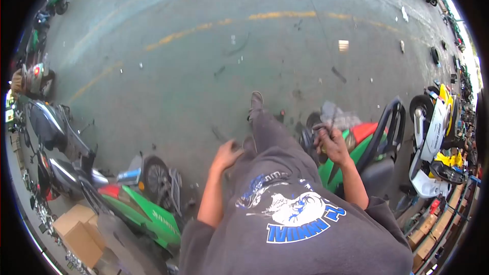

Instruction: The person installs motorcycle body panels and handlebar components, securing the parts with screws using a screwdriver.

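Scooters [56, 122] line both sides of a scooter workshop, its scuffed floor [178, 81] marked with a worn yellow line [282, 15] and dotted with scraps and loose tires [434, 55]. Cardboard boxes [81, 234] and jumbled small parts [46, 221] crowd the edges, beside green-and-red bodywork [147, 219].

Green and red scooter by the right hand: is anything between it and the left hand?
Yes. The person's legs stand between the left hand and the scooter. Nothing visible separates it from the right hand, which overlaps it in view; whether they touch, I cannot tell.
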A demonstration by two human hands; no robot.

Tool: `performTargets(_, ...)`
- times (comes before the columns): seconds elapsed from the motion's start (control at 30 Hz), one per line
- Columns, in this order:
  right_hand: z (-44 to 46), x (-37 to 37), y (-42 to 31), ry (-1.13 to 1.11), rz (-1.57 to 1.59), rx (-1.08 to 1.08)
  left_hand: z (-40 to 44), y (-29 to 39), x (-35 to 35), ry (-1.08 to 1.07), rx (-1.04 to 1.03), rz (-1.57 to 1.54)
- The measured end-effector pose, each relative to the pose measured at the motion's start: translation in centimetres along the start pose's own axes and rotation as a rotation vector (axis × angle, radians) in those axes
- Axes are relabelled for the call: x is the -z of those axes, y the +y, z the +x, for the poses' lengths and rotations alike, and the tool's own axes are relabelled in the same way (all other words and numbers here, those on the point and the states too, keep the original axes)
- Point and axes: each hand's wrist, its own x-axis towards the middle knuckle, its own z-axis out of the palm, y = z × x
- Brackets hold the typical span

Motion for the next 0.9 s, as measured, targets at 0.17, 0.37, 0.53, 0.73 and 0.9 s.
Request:
performTargets(0.17, 13.0, 1.8, -4.6, -0.267, -0.681, 0.112, 3.0, -1.0, 10.2, 0.065, 0.448, -0.482)
performTargets(0.37, 23.1, 8.6, -9.7, -0.377, -0.915, -0.09, 16.6, 5.1, 15.4, 0.007, 0.252, -0.257)
performTargets(0.53, 18.0, 20.6, -15.7, 0.1, -0.553, -0.074, 37.5, 13.6, 12.7, -0.344, 0.083, -0.034)
performTargets(0.73, 8.0, 31.6, -14.8, 0.97, -0.214, -0.177, 57.5, 46.4, 5.3, -0.665, 0.099, -0.206)
performTargets(0.9, 4.7, 37.8, -12.1, 1.682, -0.056, -0.504, 67.8, 71.5, -15.2, -0.876, -0.178, -0.15)
